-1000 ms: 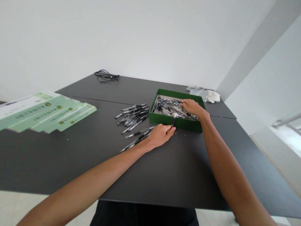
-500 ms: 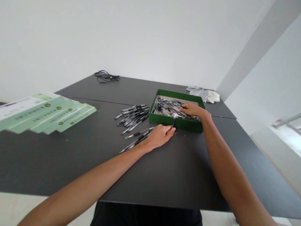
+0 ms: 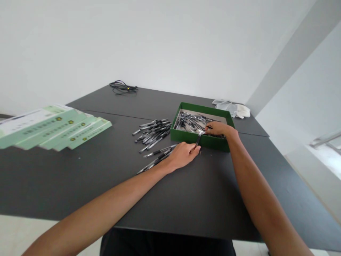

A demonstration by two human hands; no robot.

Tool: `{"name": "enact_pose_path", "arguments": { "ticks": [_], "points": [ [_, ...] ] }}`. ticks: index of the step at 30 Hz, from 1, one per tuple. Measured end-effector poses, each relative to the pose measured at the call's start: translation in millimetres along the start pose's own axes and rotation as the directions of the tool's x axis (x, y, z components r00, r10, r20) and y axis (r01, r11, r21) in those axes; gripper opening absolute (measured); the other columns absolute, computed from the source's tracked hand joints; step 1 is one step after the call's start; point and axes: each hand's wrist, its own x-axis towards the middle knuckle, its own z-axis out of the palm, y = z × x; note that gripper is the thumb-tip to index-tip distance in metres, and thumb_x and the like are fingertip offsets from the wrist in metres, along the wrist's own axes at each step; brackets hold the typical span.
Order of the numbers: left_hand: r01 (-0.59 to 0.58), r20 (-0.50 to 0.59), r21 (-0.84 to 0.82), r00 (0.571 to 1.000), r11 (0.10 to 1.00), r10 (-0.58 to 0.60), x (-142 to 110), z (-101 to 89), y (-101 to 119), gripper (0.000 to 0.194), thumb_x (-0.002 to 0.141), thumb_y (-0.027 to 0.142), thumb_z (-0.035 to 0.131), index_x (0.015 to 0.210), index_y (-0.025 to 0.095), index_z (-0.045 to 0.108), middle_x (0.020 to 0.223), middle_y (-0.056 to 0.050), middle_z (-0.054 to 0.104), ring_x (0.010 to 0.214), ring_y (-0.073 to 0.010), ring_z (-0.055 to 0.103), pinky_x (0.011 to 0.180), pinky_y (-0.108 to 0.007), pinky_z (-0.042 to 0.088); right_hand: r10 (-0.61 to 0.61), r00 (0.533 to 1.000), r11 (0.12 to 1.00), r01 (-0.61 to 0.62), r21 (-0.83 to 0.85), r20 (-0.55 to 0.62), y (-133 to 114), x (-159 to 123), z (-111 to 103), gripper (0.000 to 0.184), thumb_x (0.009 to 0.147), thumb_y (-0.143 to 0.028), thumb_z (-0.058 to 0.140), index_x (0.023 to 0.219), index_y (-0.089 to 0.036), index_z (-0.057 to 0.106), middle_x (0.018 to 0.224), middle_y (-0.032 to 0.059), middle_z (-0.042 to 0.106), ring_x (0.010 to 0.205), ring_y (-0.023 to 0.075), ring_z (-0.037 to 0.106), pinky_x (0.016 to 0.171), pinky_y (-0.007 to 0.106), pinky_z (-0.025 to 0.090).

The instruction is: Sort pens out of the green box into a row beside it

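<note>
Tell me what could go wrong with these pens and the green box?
The pen pinched in the left hand crosses the green tray's front wall, so it could slip and fall among other pens. The right hand sits low over the heaped pens and might nudge some over the wall. The loose pens lie near the left wrist, so a careless arm sweep could scatter them.

Pale green cartons (image 3: pixel 66 128), fanned at the table's left: each carries a row of small dark print along its long side, with a yellow emblem (image 3: pixel 70 122) on it. Print too small and blurred to read; emblem detail lost too. A paler white panel at the end of the top carton has faint lines, also illegible. Black pens (image 3: pixel 153 133): any barrel markings too small to make out. Nothing legible in view.
</note>
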Motion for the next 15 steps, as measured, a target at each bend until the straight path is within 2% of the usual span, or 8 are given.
{"name": "enact_pose_path", "arguments": {
  "ticks": [3, 7, 11, 15],
  "points": [
    [0.002, -0.001, 0.01, 1.0, 1.0, -0.002, 0.0, 0.3, -0.2, 0.047, 0.108, 0.043, 0.041, 0.074, 0.018, 0.061, 0.065, -0.003, 0.065, 0.06, -0.0154, 0.062, 0.06, -0.027, 0.032, -0.003, 1.0, 1.0, 0.003, -0.017, -0.013, -2.7, 1.2, 0.5, 0.03, 0.098, -0.037, 0.058, 0.113, -0.02, 0.077, 0.122, 0.0111, 0.077, 0.107, 0.0275, 0.071, 0.089, 0.03, 0.05],
    [-0.005, -0.001, 0.013, 1.0, 1.0, 0.005, -0.2, 0.8, -0.6, 0.048, 0.109, 0.044, 0.04, 0.074, 0.018, 0.061, 0.065, -0.002, 0.064, 0.06, -0.0151, 0.061, 0.06, -0.027, 0.032, 0.016, 0.995, 1.0, -0.017, -0.011, -0.093, -5.8, 1.2, -3.2, 0.04, 0.106, -0.03, 0.039, 0.112, -0.012, 0.075, 0.131, 0.019, 0.072, 0.116, 0.0288, 0.068, 0.098, 0.032, 0.048],
    [0.0, 0.003, 0.015, 1.0, 1.0, 0.0, -0.1, 0.7, 0.0, 0.048, 0.108, 0.043, 0.041, 0.074, 0.018, 0.061, 0.065, -0.002, 0.064, 0.06, -0.0149, 0.061, 0.061, -0.027, 0.033, -0.017, 0.99, 1.0, 0.017, -0.003, -0.138, -9.8, -2.8, -8.2, 0.047, 0.109, -0.021, 0.024, 0.11, -0.01, 0.07, 0.123, 0.0203, 0.073, 0.108, 0.0247, 0.068, 0.094, 0.029, 0.048],
    [0.009, -0.002, 0.024, 1.0, 1.0, -0.009, 0.1, 0.1, 1.3, 0.047, 0.108, 0.042, 0.042, 0.075, 0.018, 0.062, 0.064, -0.002, 0.064, 0.06, -0.015, 0.061, 0.06, -0.027, 0.032, -0.01, 0.989, 1.0, 0.013, 0.02, -0.145, -12.4, -5.9, -8.4, 0.042, 0.11, -0.025, 0.027, 0.113, -0.01, 0.067, 0.112, 0.0191, 0.075, 0.095, 0.0235, 0.069, 0.086, 0.028, 0.048]
  ]
}}
